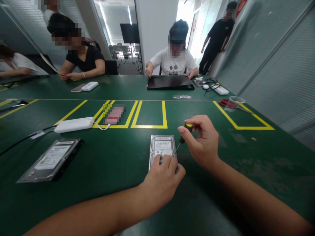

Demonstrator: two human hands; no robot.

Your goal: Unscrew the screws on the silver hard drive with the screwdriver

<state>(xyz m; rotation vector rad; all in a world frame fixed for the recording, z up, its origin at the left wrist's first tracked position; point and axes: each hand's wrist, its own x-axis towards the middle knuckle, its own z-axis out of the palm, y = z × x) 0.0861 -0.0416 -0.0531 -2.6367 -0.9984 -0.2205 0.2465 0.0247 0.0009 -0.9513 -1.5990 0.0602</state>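
Note:
A hard drive [162,144] lies flat on the green table, label side up. My left hand [163,177] grips its near end, fingers curled over the label and thumb at the right edge, hiding that part. In my right hand [203,141] is a small screwdriver [182,139] with a black and yellow handle, held between thumb and fingers. Its thin shaft slants down and left, and the tip meets the drive's right edge. A second hard drive [52,159] rests on the table to the left, out of reach of both hands' grip.
A white power strip [73,125] with a black cable sits at left, wired to a phone [115,115]. Red-handled scissors [227,104] and a clear plastic cup [235,103] are at right. Across the table, a person [176,59] handles a black panel [170,82]. Yellow tape marks the tabletop.

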